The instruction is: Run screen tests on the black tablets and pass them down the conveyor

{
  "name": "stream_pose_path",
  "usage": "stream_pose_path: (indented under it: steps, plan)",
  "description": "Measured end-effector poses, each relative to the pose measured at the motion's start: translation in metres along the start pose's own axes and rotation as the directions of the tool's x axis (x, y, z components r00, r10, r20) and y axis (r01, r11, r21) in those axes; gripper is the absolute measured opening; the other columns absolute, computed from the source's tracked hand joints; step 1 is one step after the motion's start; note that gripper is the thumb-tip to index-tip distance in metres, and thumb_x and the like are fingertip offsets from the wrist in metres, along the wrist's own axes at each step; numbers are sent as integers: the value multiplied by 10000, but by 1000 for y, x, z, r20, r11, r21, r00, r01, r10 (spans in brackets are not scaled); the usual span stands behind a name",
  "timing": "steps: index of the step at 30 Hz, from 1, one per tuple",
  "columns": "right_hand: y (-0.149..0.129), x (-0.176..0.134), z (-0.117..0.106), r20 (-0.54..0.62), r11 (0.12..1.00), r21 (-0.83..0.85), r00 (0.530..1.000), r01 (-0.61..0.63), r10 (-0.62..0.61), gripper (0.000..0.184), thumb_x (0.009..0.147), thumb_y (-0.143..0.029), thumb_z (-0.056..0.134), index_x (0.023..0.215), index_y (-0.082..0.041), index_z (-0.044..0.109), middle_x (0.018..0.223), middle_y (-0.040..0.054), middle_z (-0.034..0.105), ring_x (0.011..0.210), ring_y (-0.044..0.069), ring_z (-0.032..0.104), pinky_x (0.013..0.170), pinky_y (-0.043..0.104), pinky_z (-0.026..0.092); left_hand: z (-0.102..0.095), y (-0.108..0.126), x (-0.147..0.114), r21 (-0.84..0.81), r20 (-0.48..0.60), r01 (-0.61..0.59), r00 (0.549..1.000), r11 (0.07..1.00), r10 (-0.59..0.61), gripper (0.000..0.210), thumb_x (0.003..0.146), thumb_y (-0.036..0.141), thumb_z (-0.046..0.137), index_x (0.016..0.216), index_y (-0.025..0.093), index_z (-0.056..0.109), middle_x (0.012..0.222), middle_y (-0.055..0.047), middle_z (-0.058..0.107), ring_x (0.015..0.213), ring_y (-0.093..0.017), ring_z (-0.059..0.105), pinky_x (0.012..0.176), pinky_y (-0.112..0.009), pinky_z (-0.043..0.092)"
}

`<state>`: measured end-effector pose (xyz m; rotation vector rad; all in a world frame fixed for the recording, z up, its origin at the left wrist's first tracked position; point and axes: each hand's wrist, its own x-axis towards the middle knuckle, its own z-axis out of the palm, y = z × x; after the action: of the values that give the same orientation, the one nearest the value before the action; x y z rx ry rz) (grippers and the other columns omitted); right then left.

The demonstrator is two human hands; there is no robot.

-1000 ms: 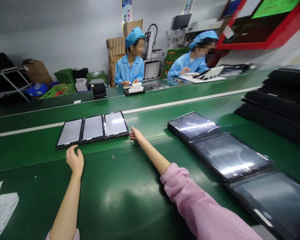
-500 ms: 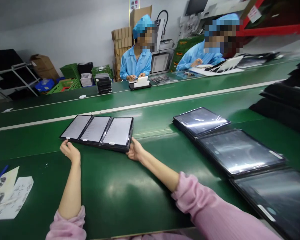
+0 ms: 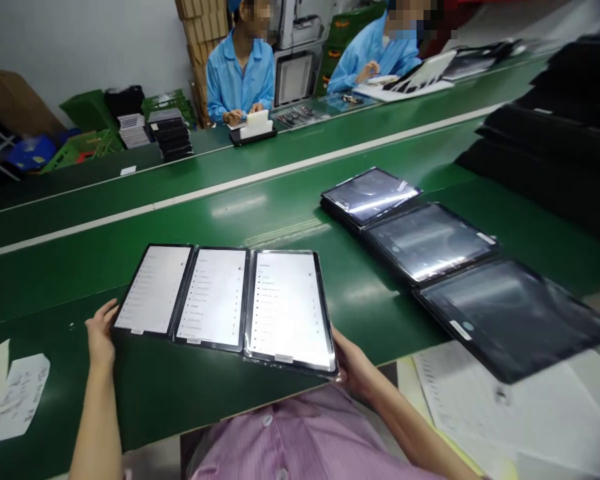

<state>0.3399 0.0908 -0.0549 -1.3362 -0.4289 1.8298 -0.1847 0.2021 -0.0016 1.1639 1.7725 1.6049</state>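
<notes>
Three tablets in clear plastic film lie side by side in a row: a left tablet (image 3: 154, 290), a middle tablet (image 3: 213, 297) and a right tablet (image 3: 290, 310). Their bright white screens show lists, with small white labels at the near edges. My left hand (image 3: 101, 333) grips the outer side of the left tablet, its fingertips partly hidden. At the other end, my right hand (image 3: 353, 363) holds the right tablet by its outer edge, some fingers underneath. The row is between my hands, close to the near edge of the green bench (image 3: 180, 400).
Dark-screened tablets (image 3: 433, 240) lie in a slanting row on the right, beside papers (image 3: 520, 407) and a tall black stack (image 3: 570, 133). Written notes (image 3: 17, 400) lie on the left. Across the bench, two people in blue sit near a small black tray (image 3: 254, 133).
Both hands have brought the row of three tablets nearer to me, and it now lies close to the bench's near edge. The view has tilted downward.
</notes>
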Motion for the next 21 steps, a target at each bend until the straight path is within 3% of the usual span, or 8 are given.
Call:
stream_pose_path:
  steps: [3,5,9,11,13,16,18,21]
  plan:
    - [-20,-4,-18,-141,972,-160,970,173,-196,647,691,-811,633,759,-173,553,724,74,576,808,194,621,793,282,581,-20,-5,-52,72,-99,52,994,996,-45,1079,668,974,209,1185,112,598,954,-115,670,804,-221,611,691,-315,470]
    - [-34,-6,-32,-79,921,-318,961,227,-264,751,682,-905,584,833,-170,616,972,99,654,1042,235,622,1072,339,498,-36,-9,-87,125,-167,106,982,987,-84,1147,585,1009,129,1103,106,611,837,-104,652,749,-227,591,661,-329,461]
    - [-58,-29,-61,6,673,-694,936,257,-351,887,736,-990,420,856,-143,654,823,111,634,856,275,637,878,432,563,-62,-4,-150,199,-217,276,948,940,-232,1158,610,1009,120,1126,96,611,801,-116,662,801,-284,631,770,-414,516]
    - [-69,-46,-64,-24,461,-821,786,337,-617,766,920,-837,370,985,-139,677,744,81,599,729,217,612,711,351,541,-59,12,-178,362,-192,190,973,913,-126,1013,789,900,228,1301,99,576,1037,-153,694,1025,-315,650,953,-465,500]
    - [-77,-57,-52,175,124,-874,542,470,-822,574,1051,-627,320,1189,-183,657,855,73,632,796,185,623,727,318,507,-42,35,-200,612,-108,-42,985,790,136,785,931,715,316,1424,142,531,1349,-168,594,1273,-338,552,1126,-530,376]
    - [-75,-52,-14,724,-485,-646,274,589,-632,484,1073,-581,309,1360,-337,613,1339,109,547,1192,286,554,965,501,445,5,64,-221,805,105,-323,903,497,417,608,991,564,336,1278,139,663,1519,-168,441,1406,-394,402,1196,-640,135]
    - [-66,-40,11,849,-640,-511,221,574,-480,527,1049,-665,283,1355,-409,628,1536,110,346,1358,379,406,1058,670,293,38,74,-229,769,257,-455,863,450,434,601,1016,546,305,1264,144,676,1571,-165,364,1453,-389,328,1192,-650,74]
    - [-57,-27,23,834,-614,-533,237,582,-498,558,1042,-686,244,1269,-432,686,1572,90,288,1406,384,344,1114,715,143,71,77,-238,731,353,-517,845,445,402,731,1021,618,141,1385,186,604,1620,-162,267,1504,-381,222,1154,-684,-80]
